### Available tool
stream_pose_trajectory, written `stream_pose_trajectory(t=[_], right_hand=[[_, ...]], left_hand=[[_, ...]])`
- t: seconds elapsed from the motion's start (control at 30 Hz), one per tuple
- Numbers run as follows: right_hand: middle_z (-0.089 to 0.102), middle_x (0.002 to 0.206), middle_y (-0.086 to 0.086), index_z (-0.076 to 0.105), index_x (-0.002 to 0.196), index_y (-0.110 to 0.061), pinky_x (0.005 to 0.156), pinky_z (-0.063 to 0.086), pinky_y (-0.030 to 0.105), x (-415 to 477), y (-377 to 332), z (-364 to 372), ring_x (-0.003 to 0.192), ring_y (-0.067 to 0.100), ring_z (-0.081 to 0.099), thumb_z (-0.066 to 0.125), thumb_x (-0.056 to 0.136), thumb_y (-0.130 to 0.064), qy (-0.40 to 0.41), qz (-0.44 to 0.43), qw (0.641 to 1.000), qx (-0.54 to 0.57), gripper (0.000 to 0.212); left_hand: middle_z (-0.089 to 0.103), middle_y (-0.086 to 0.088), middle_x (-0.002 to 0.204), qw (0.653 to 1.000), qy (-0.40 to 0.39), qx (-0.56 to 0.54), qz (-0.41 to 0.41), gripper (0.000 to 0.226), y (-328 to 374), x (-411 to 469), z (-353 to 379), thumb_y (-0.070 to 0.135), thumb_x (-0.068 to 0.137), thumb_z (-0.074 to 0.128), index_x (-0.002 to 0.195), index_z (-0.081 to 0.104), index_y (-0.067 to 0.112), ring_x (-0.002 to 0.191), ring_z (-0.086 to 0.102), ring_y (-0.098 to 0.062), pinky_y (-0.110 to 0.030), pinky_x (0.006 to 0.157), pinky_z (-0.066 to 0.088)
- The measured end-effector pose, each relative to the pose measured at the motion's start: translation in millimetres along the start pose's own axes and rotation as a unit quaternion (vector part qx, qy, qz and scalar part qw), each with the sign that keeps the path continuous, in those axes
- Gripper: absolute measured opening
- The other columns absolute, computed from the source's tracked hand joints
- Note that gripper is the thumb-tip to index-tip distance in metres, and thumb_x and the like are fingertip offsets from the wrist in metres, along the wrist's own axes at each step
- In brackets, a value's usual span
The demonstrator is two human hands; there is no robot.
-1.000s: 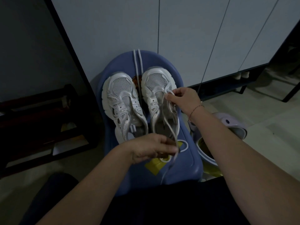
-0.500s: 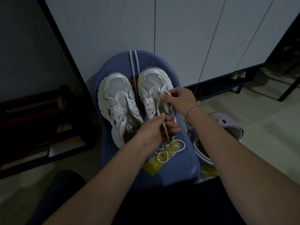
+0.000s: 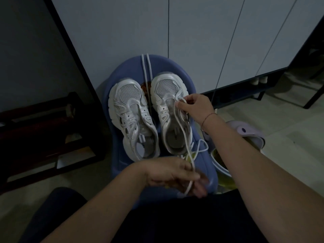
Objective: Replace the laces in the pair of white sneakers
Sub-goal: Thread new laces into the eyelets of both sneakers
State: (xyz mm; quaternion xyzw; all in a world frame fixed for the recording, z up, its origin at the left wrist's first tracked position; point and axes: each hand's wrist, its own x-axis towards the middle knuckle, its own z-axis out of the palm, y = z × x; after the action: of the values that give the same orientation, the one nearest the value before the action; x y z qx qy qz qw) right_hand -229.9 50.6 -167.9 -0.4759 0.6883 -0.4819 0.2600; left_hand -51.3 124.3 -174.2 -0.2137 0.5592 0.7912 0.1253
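Two white sneakers stand side by side on a blue stool (image 3: 205,165), toes pointing away from me. The left sneaker (image 3: 131,118) has no lace in its eyelets. At the top eyelets of the right sneaker (image 3: 168,106), my right hand (image 3: 194,107) pinches a white lace (image 3: 182,130). That lace runs down over the shoe's opening to my left hand (image 3: 175,174), which grips it near the stool's front edge. A loose loop of the lace lies on the stool beside the right shoe's heel. A second white lace (image 3: 146,67) lies between the toes, reaching past the stool's back.
White cabinet doors (image 3: 192,32) rise right behind the stool. A dark wooden rack (image 3: 43,130) stands at the left. A lilac slipper (image 3: 245,132) and a bowl-like container (image 3: 220,160) sit on the floor to the right of the stool. My dark-clothed lap fills the bottom.
My left hand has pulled back from the right shoe's opening toward me, drawing the lace out longer. My right hand stays at the top eyelets.
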Motion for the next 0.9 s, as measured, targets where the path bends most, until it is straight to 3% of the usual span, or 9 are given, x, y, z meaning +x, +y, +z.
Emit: stream_pose_trajectory(t=[0.13, 0.23, 0.3, 0.4, 0.5, 0.6, 0.67, 0.83, 0.9], right_hand=[[0.068, 0.080, 0.010, 0.069, 0.091, 0.000, 0.070, 0.052, 0.027, -0.2, 0.1, 1.9, 0.067, 0.013, 0.059, 0.077, 0.076, -0.024, 0.002, 0.005, 1.000, 0.010, 0.030], [0.069, 0.082, 0.010, 0.068, 0.093, 0.000, 0.064, 0.050, 0.019, -1.9, -0.8, 1.5, 0.067, 0.011, 0.058, 0.076, 0.077, -0.025, 0.000, 0.000, 1.000, 0.005, 0.030], [0.068, 0.079, 0.008, 0.068, 0.092, 0.000, 0.058, 0.047, 0.012, -2.3, -1.1, 1.9, 0.063, 0.009, 0.057, 0.076, 0.078, -0.025, -0.001, -0.001, 1.000, 0.004, 0.029], [0.067, 0.077, 0.007, 0.068, 0.092, 0.000, 0.054, 0.046, 0.010, -1.7, -0.5, 2.2, 0.061, 0.008, 0.057, 0.076, 0.077, -0.026, -0.001, 0.000, 1.000, -0.001, 0.031], [0.069, 0.083, 0.008, 0.067, 0.094, -0.002, 0.061, 0.048, 0.015, -1.8, -0.6, 1.5, 0.067, 0.010, 0.059, 0.077, 0.077, -0.026, 0.001, 0.000, 1.000, 0.005, 0.031], [0.069, 0.084, 0.008, 0.065, 0.095, -0.002, 0.064, 0.052, 0.021, -2.0, -1.4, 1.6, 0.068, 0.013, 0.061, 0.077, 0.076, -0.025, -0.001, 0.000, 1.000, 0.009, 0.032], [0.068, 0.082, 0.008, 0.064, 0.095, -0.002, 0.063, 0.052, 0.023, -2.7, -2.1, 1.6, 0.065, 0.013, 0.060, 0.077, 0.076, -0.023, -0.005, 0.004, 1.000, 0.019, 0.031], [0.067, 0.081, 0.006, 0.063, 0.090, -0.006, 0.064, 0.051, 0.018, -3.1, -3.4, 1.8, 0.066, 0.011, 0.059, 0.078, 0.075, -0.021, -0.007, 0.013, 0.999, 0.037, 0.026], [0.064, 0.077, 0.002, 0.061, 0.086, -0.011, 0.059, 0.047, 0.012, -3.1, -4.1, 3.0, 0.065, 0.008, 0.055, 0.077, 0.076, -0.020, -0.012, 0.019, 0.999, 0.043, 0.021]], left_hand=[[0.070, -0.015, 0.101, 0.950, 0.179, -0.246, 0.067, 0.035, 6.6, 2.9, -9.4, 0.028, 0.082, 0.061, 0.107, 0.060, 0.003, 0.088, 0.070, -0.021, -0.033, 0.085, 0.056], [0.069, -0.018, 0.105, 0.895, 0.257, -0.355, 0.076, 0.049, 12.7, 6.4, -16.0, 0.037, 0.093, 0.055, 0.120, 0.057, -0.004, 0.090, 0.069, -0.026, -0.037, 0.082, 0.057], [0.069, -0.019, 0.101, 0.873, 0.296, -0.383, 0.057, 0.050, 13.8, 7.3, -19.7, 0.041, 0.098, 0.049, 0.114, 0.059, -0.005, 0.088, 0.068, -0.028, -0.037, 0.075, 0.059], [0.068, -0.017, 0.100, 0.887, 0.318, -0.334, 0.007, 0.051, 14.9, 5.8, -18.7, 0.045, 0.101, 0.043, 0.113, 0.062, -0.001, 0.092, 0.063, -0.028, -0.038, 0.084, 0.052], [0.069, -0.012, 0.091, 0.901, 0.367, -0.231, -0.012, 0.046, 19.6, 1.5, -15.9, 0.045, 0.099, 0.047, 0.115, 0.063, 0.006, 0.083, 0.063, -0.023, -0.030, 0.076, 0.050], [0.068, -0.009, 0.087, 0.889, 0.457, -0.014, -0.018, 0.046, 23.7, -6.7, -18.5, 0.052, 0.097, 0.046, 0.090, 0.065, 0.012, 0.086, 0.063, -0.024, -0.036, 0.088, 0.052], [0.063, -0.007, 0.073, 0.849, 0.511, 0.138, -0.009, 0.053, 26.3, -13.1, -22.3, 0.053, 0.098, 0.043, 0.068, 0.060, 0.013, 0.072, 0.059, -0.023, -0.034, 0.078, 0.048], [0.066, -0.007, 0.068, 0.770, 0.606, 0.124, 0.153, 0.040, 37.4, -7.3, -29.6, 0.035, 0.101, 0.046, 0.079, 0.062, 0.006, 0.053, 0.056, -0.015, -0.031, 0.058, 0.047], [0.063, -0.004, 0.073, 0.767, 0.606, 0.094, 0.190, 0.031, 44.8, 2.3, -32.6, 0.030, 0.102, 0.045, 0.091, 0.061, 0.006, 0.051, 0.058, -0.012, -0.025, 0.051, 0.045]])
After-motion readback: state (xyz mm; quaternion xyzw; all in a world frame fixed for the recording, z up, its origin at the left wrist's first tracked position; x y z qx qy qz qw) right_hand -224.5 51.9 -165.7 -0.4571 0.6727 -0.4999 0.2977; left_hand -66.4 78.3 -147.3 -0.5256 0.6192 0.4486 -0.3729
